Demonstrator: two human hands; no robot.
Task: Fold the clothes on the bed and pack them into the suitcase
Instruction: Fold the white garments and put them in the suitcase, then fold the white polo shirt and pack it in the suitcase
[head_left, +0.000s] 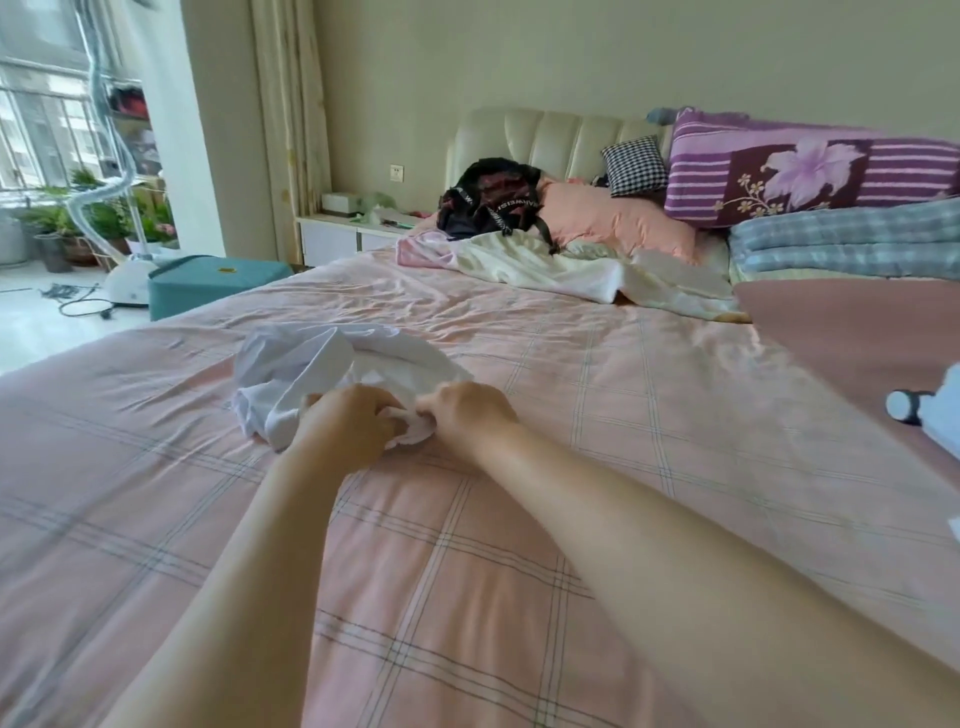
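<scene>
A crumpled white garment (306, 364) lies in the middle of the pink checked bed (467, 545). My left hand (353, 421) and my right hand (467, 413) sit side by side at its near edge, both gripping a bunched bit of the white fabric between them. More clothes lie near the headboard: a white and pale pink heap (545, 265) and a black garment with lettered straps (493, 200). At the right edge a pale blue object with a dark wheel (906, 407) shows only partly; I cannot tell if it is the suitcase.
Pillows and folded blankets (841, 244) are stacked at the head of the bed on the right. A teal box (208, 283) and a garment steamer (124, 280) stand on the floor left of the bed. A white nightstand (337, 234) sits by the curtain.
</scene>
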